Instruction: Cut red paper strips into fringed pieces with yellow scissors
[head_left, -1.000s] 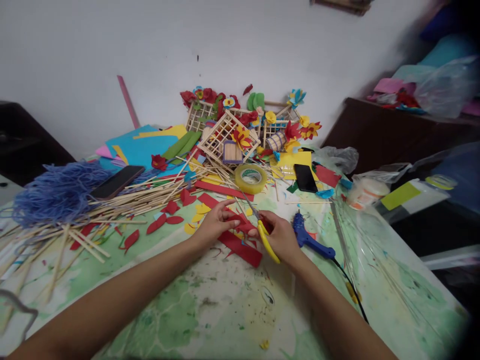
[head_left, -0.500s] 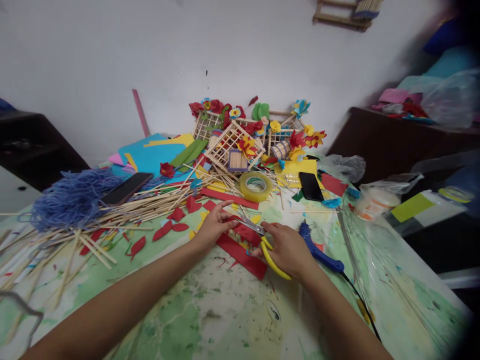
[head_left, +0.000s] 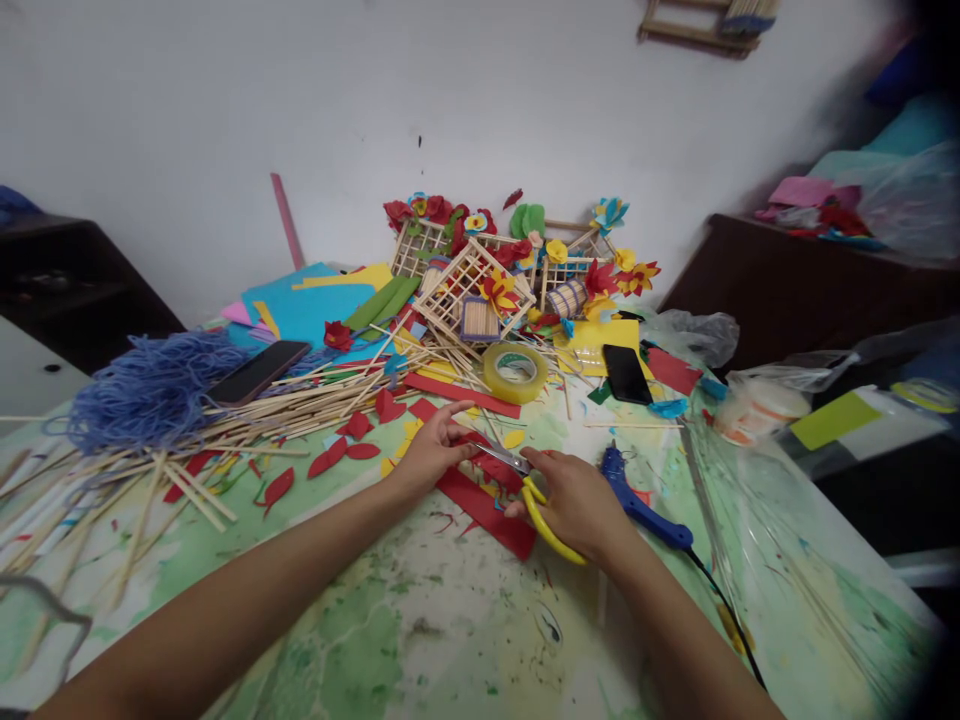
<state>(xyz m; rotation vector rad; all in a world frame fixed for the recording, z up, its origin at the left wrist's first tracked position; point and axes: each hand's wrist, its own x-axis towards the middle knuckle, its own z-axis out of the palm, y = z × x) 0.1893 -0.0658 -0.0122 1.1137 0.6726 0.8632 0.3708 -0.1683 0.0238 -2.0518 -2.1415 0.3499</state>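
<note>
My right hand (head_left: 566, 495) grips yellow-handled scissors (head_left: 540, 515), and their steel blades (head_left: 499, 458) point left into a red foam sheet (head_left: 487, 510). My left hand (head_left: 439, 452) lies just left of the blades, its fingertips on the red sheet and its index finger stretched away toward the far side. Red leaf-shaped cutouts (head_left: 341, 462) lie left of that hand. A blue glue gun (head_left: 637, 508) sits just right of my right hand, not touched.
Loose wooden sticks (head_left: 247, 410), blue yarn (head_left: 150, 395), a phone (head_left: 259, 372), a tape roll (head_left: 515, 372) and a second phone (head_left: 626, 374) crowd the paint-stained table (head_left: 420, 600). Behind them, craft flowers and stick lattices (head_left: 472, 280) pile against the wall.
Over the last second the scissor blades swung from pointing up to pointing left along the red sheet. The view has drifted slightly, and both hands stay on the sheet.
</note>
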